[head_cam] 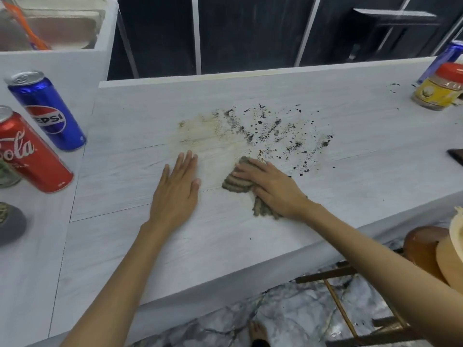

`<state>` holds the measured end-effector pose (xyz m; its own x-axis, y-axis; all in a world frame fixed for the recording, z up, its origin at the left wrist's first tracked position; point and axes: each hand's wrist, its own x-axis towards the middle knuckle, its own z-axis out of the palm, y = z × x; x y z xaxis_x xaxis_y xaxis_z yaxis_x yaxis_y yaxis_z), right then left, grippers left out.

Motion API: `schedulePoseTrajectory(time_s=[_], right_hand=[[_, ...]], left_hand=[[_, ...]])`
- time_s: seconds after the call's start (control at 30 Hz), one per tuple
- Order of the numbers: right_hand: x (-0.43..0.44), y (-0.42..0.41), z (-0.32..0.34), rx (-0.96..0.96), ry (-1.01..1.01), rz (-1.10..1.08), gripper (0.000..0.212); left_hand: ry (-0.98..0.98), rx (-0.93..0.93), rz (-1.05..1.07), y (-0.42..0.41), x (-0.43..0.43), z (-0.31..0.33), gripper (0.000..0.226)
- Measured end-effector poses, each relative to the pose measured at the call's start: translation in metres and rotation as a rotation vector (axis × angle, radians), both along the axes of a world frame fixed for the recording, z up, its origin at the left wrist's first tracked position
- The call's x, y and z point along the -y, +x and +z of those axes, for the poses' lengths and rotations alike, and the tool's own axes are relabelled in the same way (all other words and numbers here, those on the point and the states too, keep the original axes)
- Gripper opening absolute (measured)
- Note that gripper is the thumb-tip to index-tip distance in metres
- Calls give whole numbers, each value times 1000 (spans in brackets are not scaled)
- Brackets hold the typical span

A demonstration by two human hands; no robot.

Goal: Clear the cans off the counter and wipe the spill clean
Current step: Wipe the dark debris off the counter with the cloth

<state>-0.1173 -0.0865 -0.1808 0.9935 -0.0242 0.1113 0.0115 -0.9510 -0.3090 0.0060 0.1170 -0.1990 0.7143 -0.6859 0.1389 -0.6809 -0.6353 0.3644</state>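
A spill (263,131) of dark specks and a yellowish smear covers the middle of the pale counter (225,246). My right hand (273,186) presses a grey-brown ribbed cloth (238,182) flat on the counter at the spill's near edge. My left hand (178,189) lies flat and empty beside it, fingers apart. A blue Pepsi can (47,110) and a red Coca-Cola can (30,154) stand at the far left. Another blue can (443,60) shows at the far right edge.
A yellow jar with a red lid (441,87) stands at the right by the blue can. A dark round object (11,224) and a glass item (7,175) sit at the left edge. A stool (426,249) stands beyond the counter's near edge.
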Motion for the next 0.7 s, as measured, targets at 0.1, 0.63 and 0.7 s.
schedulePoseTrajectory(time_s=[0.1, 0.63, 0.7], right_hand=[[27, 43, -1, 16, 79, -91, 51], [44, -39, -3, -66, -44, 17, 50], [51, -16, -2, -56, -48, 49, 48]], left_hand=[[44, 0, -3, 2, 4, -1, 51], [-35, -124, 177, -34, 83, 4, 49], [-13, -94, 209, -34, 86, 1, 50]])
